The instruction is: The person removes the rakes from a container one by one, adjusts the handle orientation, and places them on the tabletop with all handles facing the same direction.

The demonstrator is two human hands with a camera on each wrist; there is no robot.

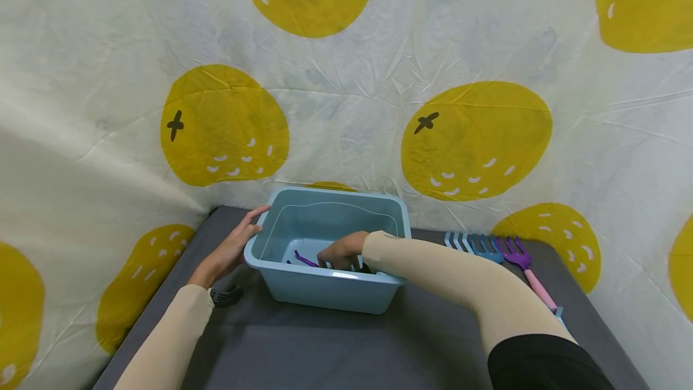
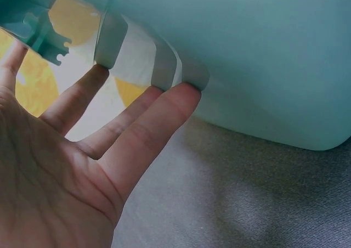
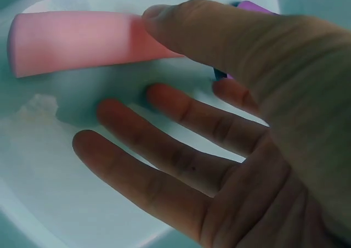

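Note:
A light blue plastic tub (image 1: pixel 330 290) stands on the dark grey surface. My left hand (image 1: pixel 230 254) touches the tub's left side with its fingers spread and fairly straight, fingertips right at the side in the left wrist view. Inside the tub, my right hand (image 1: pixel 343 251) reaches down, partly hidden by the front wall. Under its thumb lies a pink handle (image 3: pixel 77 44), which the thumb overlaps in the right wrist view; the other fingers stay loosely extended beside it. A thin purple piece (image 1: pixel 306 259) shows on the tub floor left of this hand.
To the right of the tub lie several small garden tools: one with light blue tines (image 1: pixel 458 241), a blue fork (image 1: pixel 487 249) and a purple fork (image 1: pixel 514 254) with a pink handle. A white cloth with yellow fruit prints (image 1: pixel 346 137) hangs behind.

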